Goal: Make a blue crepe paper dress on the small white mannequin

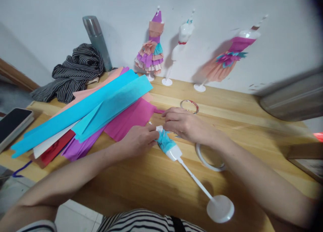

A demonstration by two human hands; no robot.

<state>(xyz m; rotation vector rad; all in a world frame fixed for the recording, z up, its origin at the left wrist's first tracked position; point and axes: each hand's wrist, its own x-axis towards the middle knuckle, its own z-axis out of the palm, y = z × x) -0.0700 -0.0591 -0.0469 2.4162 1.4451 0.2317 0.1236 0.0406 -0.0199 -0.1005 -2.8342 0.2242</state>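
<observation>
A small white dress-form mannequin (174,152) lies tilted on the table, its round base (220,208) toward me at the lower right. Light blue crepe paper (165,142) is wrapped around its torso, crumpled in folds. My left hand (140,138) is closed, with thumb and fingers pinching the paper at the left side. Closed fingers of my right hand (183,124) grip the mannequin's upper end from the other side, partly covering it. Metal scissor tips (177,136) show beneath my right hand. Beside my right wrist lies a large white tape roll (202,158).
Blue crepe strips (83,107), magenta paper (132,117) and other coloured sheets are piled at left. A striped cloth (73,74), flask (97,40) and phone (17,122) lie beyond. Along the wall stand a ruffled-dress mannequin (152,43), a white one (186,32) and a pink-dressed one (227,59).
</observation>
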